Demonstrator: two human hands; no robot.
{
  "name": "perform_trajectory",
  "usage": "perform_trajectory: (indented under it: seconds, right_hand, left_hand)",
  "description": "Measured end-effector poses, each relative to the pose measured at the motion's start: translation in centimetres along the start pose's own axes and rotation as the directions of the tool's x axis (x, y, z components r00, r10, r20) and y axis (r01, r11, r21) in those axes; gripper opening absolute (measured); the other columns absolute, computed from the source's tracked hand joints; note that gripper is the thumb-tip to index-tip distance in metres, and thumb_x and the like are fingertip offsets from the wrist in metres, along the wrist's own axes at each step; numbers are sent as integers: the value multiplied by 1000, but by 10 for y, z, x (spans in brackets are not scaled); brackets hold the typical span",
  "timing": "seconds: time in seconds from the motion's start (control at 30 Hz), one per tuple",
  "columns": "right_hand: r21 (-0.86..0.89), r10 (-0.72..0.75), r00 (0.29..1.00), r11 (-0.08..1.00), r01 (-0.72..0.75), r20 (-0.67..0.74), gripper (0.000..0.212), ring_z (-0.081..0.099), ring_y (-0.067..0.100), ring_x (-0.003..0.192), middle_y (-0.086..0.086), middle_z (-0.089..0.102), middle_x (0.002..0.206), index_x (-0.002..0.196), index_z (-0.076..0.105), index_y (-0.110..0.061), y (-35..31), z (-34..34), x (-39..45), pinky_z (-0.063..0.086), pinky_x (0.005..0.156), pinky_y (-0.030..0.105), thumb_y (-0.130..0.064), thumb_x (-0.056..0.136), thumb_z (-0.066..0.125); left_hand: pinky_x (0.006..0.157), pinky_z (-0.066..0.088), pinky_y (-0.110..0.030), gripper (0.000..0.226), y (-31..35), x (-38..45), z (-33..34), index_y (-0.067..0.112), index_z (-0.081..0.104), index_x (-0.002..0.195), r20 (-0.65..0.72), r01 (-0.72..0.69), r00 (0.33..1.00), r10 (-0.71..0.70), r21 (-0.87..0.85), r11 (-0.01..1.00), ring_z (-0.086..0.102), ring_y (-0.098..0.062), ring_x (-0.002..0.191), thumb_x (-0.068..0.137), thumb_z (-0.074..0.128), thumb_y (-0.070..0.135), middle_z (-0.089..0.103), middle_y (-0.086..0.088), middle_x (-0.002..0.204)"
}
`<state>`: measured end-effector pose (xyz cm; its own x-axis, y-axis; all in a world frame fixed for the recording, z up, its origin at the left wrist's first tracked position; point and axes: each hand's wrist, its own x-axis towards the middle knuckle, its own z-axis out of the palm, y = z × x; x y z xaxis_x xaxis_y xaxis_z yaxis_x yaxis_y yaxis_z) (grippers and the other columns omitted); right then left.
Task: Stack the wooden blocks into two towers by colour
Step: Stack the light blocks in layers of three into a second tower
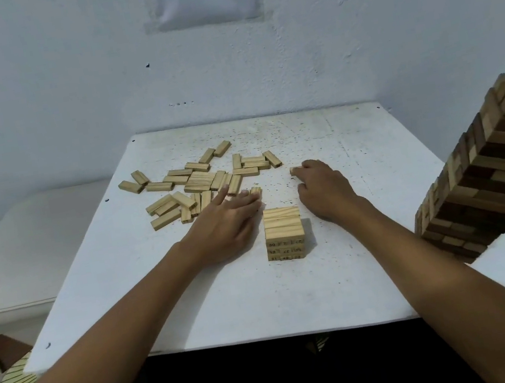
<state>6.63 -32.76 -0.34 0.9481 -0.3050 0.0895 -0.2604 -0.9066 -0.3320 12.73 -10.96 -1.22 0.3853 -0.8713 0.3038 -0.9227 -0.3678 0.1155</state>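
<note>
A short tower of light wooden blocks point(284, 231) stands near the middle of the white table point(374, 271), three layers high. Several loose light blocks point(196, 180) lie scattered at the back left. My left hand point(226, 220) lies flat with straight fingers, its tips touching a light block point(256, 190) at the pile's edge. My right hand point(320, 188) is to the right of the tower, fingers curled round another light block point(293, 170) whose end shows at the fingertips. A tall tower of dark brown blocks point(488, 172) stands at the table's right edge.
The table stands against a white wall. A low white surface point(21, 256) lies to the left, and patterned floor covering point(4, 376) shows at the lower left. The dark tower sits close to my right forearm.
</note>
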Motion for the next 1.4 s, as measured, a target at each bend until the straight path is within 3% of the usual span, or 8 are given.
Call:
perform_trajectory:
  seconds: [0.17,0.27,0.4,0.6,0.73,1.1,1.27,1.4]
  right_hand:
    - [-52,21,1000,998,-21,-11,47,38,28,125,8,44,140,141,45,-16,2,-4,-33,37,97,38,-13,95,37]
    - [-93,8,1000,996,-9,-4,47,39,29,121,8,45,135,140,47,-18,1,-8,-57,36,93,37,-12,95,38]
    - [-80,-18,999,997,21,32,48,40,27,121,6,47,132,140,49,-23,0,-18,-92,37,90,36,-12,95,37]
    - [51,-84,985,996,77,153,42,53,19,100,-2,50,104,133,58,-23,10,-30,-134,46,80,33,-15,93,46]
    - [188,-159,969,974,124,187,38,52,4,83,-7,54,95,127,64,-19,9,-33,-152,43,78,27,-18,90,57]
    - [300,-304,931,924,237,202,38,49,1,85,-9,53,99,126,65,-23,-21,-23,-163,42,83,23,-28,88,67]
    - [292,-332,921,919,266,205,41,46,6,112,-10,49,117,127,64,-27,-23,-18,-163,41,97,29,-36,87,69]
    - [300,-368,911,904,304,184,38,43,7,120,-11,52,126,124,66,-26,-23,-16,-162,38,101,31,-35,87,69]
  left_hand:
    - [115,28,-49,60,12,-26,-7,5,65,123,-34,-13,999,12,-39,999,55,-21,126,105,19,38,59,-8,133]
    - [114,34,-42,58,23,-44,-8,9,64,126,-53,47,997,-54,-124,991,49,-16,131,105,22,43,59,-3,134]
    - [109,41,-33,43,29,-70,-6,7,63,128,-54,33,998,-42,-155,987,48,-20,133,101,39,31,59,-3,135]
    - [86,54,-36,27,50,-92,-10,8,75,105,-176,16,984,-37,-122,992,62,-25,106,95,55,22,70,-5,114]
    - [76,54,-34,27,63,-98,-12,8,77,99,-191,-18,981,-17,-181,983,62,-23,96,90,58,25,72,-3,104]
    - [77,51,-30,18,87,-98,-6,8,78,92,-189,-28,982,-31,-303,953,61,-16,94,84,70,22,73,-1,98]
    - [76,53,-32,23,91,-96,-3,10,79,91,-201,-29,979,-42,-338,941,61,-19,96,86,66,29,74,1,97]
    - [75,55,-35,20,93,-96,-2,10,78,92,-207,-28,977,-55,-378,925,64,-17,96,85,69,26,74,1,95]
